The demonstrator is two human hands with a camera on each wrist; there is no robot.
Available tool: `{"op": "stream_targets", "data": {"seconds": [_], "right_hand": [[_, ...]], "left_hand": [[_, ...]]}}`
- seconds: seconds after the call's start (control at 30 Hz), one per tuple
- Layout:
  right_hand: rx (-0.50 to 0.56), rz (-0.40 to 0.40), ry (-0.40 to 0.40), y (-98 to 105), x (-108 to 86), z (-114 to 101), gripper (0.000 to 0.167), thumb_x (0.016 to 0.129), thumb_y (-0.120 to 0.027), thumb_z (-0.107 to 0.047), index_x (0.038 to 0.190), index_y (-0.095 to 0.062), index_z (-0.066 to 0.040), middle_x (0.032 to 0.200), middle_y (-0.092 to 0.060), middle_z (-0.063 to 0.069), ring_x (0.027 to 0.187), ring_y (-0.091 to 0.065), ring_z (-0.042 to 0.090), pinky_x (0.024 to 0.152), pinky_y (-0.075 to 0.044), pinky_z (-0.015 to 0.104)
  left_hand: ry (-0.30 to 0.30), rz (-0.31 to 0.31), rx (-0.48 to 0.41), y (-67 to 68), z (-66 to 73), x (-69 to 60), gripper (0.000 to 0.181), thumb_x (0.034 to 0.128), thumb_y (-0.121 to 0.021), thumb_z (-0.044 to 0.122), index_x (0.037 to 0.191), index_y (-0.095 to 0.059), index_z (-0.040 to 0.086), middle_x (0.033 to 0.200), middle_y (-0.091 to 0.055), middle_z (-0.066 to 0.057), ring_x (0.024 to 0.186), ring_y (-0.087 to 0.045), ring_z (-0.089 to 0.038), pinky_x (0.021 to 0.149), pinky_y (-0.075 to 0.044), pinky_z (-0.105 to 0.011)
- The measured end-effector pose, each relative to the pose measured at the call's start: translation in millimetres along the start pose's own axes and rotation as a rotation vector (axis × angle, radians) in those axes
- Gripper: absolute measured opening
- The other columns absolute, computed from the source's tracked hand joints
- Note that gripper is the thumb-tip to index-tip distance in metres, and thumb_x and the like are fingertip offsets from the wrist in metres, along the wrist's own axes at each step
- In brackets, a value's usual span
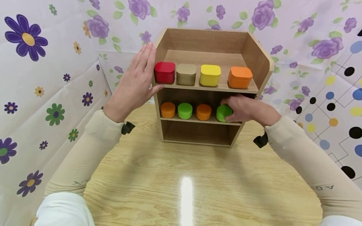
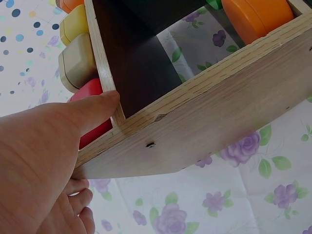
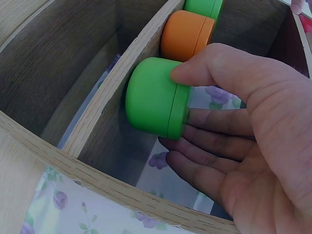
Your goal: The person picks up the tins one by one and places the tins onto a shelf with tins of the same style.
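Observation:
A small wooden shelf unit (image 1: 203, 40) stands on the floor against the back cloth. My left hand (image 1: 135, 80) lies along its left side with straight fingers. In the left wrist view, that hand's thumb (image 2: 100, 105) touches the front edge by the red container (image 2: 97, 131). On the middle shelf, my right hand (image 1: 240, 108) grips the rightmost round green container (image 1: 222, 113). The right wrist view shows the thumb on the rim of this green container (image 3: 151, 97) and the fingers beyond it. An orange round container (image 3: 185, 36) sits beside it.
Red, beige (image 1: 186, 74), yellow (image 1: 210, 75) and orange (image 1: 239, 77) rounded-square containers line the top shelf. Further left on the middle shelf are a green round container (image 1: 185, 111) and two orange ones. Wood-grain floor (image 1: 158, 175) lies in front; patterned cloth walls surround it.

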State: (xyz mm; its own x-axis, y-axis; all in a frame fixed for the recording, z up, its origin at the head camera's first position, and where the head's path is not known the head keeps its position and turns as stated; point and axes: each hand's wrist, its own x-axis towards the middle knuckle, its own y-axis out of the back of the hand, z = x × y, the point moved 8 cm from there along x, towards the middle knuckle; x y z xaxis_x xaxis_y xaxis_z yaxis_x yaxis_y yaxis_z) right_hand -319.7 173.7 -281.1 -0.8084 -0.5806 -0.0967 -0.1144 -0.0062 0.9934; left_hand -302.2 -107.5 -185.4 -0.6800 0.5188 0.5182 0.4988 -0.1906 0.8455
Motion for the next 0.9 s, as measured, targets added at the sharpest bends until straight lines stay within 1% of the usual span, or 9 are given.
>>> {"op": "stream_targets", "data": {"seconds": [0.27, 0.4, 0.53, 0.6, 0.67, 0.73, 0.77, 0.83, 0.9], "right_hand": [[-0.018, -0.021, -0.007, -1.9, 0.6, 0.3, 0.026, 0.090, -0.079, -0.017, 0.107, -0.066, -0.002, 0.078, -0.054, 0.003, 0.069, -0.049, 0.017, 0.067, -0.040, 0.031], [-0.005, -0.036, -0.023, -2.6, 0.9, -0.6, 0.025, 0.089, -0.079, -0.016, 0.106, -0.066, -0.002, 0.077, -0.054, 0.003, 0.069, -0.050, 0.017, 0.066, -0.039, 0.031], [-0.011, -0.031, -0.019, -1.9, 0.0, -3.9, 0.026, 0.088, -0.080, -0.015, 0.104, -0.065, -0.003, 0.077, -0.053, 0.002, 0.069, -0.049, 0.017, 0.066, -0.039, 0.031], [-0.032, -0.016, -0.011, 0.7, -2.8, -6.5, 0.030, 0.087, -0.081, -0.016, 0.107, -0.065, -0.001, 0.080, -0.056, 0.004, 0.072, -0.052, 0.019, 0.067, -0.043, 0.034], [-0.051, 0.011, -0.008, 5.2, -7.5, -9.7, 0.040, 0.087, -0.082, -0.017, 0.116, -0.065, 0.003, 0.091, -0.065, 0.010, 0.080, -0.060, 0.024, 0.075, -0.052, 0.039], [-0.062, 0.044, -0.005, 10.8, -16.0, -13.9, 0.053, 0.087, -0.082, -0.018, 0.128, -0.062, 0.009, 0.111, -0.070, 0.020, 0.097, -0.067, 0.033, 0.091, -0.058, 0.047], [-0.064, 0.064, -0.002, 13.4, -21.3, -16.1, 0.059, 0.088, -0.083, -0.019, 0.134, -0.060, 0.011, 0.121, -0.069, 0.025, 0.107, -0.068, 0.038, 0.098, -0.057, 0.052], [-0.051, 0.103, 0.002, 17.3, -33.1, -20.9, 0.065, 0.089, -0.081, -0.019, 0.140, -0.056, 0.014, 0.136, -0.063, 0.031, 0.122, -0.064, 0.046, 0.108, -0.053, 0.058], [-0.036, 0.120, -0.002, 17.0, -46.6, -25.4, 0.067, 0.092, -0.079, -0.021, 0.143, -0.053, 0.014, 0.142, -0.058, 0.034, 0.126, -0.061, 0.049, 0.110, -0.052, 0.061]], "left_hand": [[-0.007, 0.001, 0.006, 0.9, -0.1, 0.4, 0.108, 0.0977, -0.077, 0.034, 0.166, -0.005, -0.008, 0.177, -0.010, -0.025, 0.166, -0.012, -0.038, 0.138, -0.006, -0.041], [0.001, -0.013, -0.001, 0.0, -0.8, -0.3, 0.108, 0.0980, -0.076, 0.034, 0.167, -0.004, -0.007, 0.177, -0.008, -0.024, 0.167, -0.010, -0.037, 0.138, -0.006, -0.041], [0.004, -0.022, -0.003, -0.9, -1.8, -1.1, 0.108, 0.0986, -0.075, 0.035, 0.167, -0.003, -0.007, 0.177, -0.007, -0.023, 0.167, -0.009, -0.037, 0.138, -0.005, -0.041], [0.003, -0.021, -0.001, -1.1, -2.2, -1.1, 0.107, 0.0988, -0.075, 0.035, 0.167, -0.003, -0.007, 0.177, -0.007, -0.024, 0.167, -0.009, -0.037, 0.138, -0.006, -0.041], [0.003, -0.022, -0.001, -1.4, -2.8, -1.2, 0.107, 0.0988, -0.075, 0.035, 0.167, -0.003, -0.007, 0.177, -0.007, -0.024, 0.167, -0.009, -0.037, 0.138, -0.006, -0.041], [0.003, -0.017, -0.001, -1.1, -2.8, -0.6, 0.107, 0.0988, -0.075, 0.035, 0.167, -0.003, -0.007, 0.177, -0.007, -0.024, 0.167, -0.009, -0.037, 0.138, -0.006, -0.042], [0.002, -0.014, 0.002, -1.1, -2.8, -0.4, 0.107, 0.0987, -0.075, 0.035, 0.166, -0.004, -0.007, 0.177, -0.008, -0.024, 0.166, -0.010, -0.037, 0.138, -0.006, -0.042], [0.003, -0.004, 0.009, -1.1, -2.6, -0.4, 0.107, 0.0985, -0.075, 0.035, 0.166, -0.004, -0.008, 0.177, -0.008, -0.025, 0.166, -0.010, -0.038, 0.139, -0.006, -0.042], [-0.001, 0.010, 0.020, -0.8, -1.9, -0.7, 0.107, 0.0983, -0.076, 0.035, 0.166, -0.005, -0.008, 0.177, -0.009, -0.026, 0.166, -0.011, -0.039, 0.138, -0.007, -0.043]]}}
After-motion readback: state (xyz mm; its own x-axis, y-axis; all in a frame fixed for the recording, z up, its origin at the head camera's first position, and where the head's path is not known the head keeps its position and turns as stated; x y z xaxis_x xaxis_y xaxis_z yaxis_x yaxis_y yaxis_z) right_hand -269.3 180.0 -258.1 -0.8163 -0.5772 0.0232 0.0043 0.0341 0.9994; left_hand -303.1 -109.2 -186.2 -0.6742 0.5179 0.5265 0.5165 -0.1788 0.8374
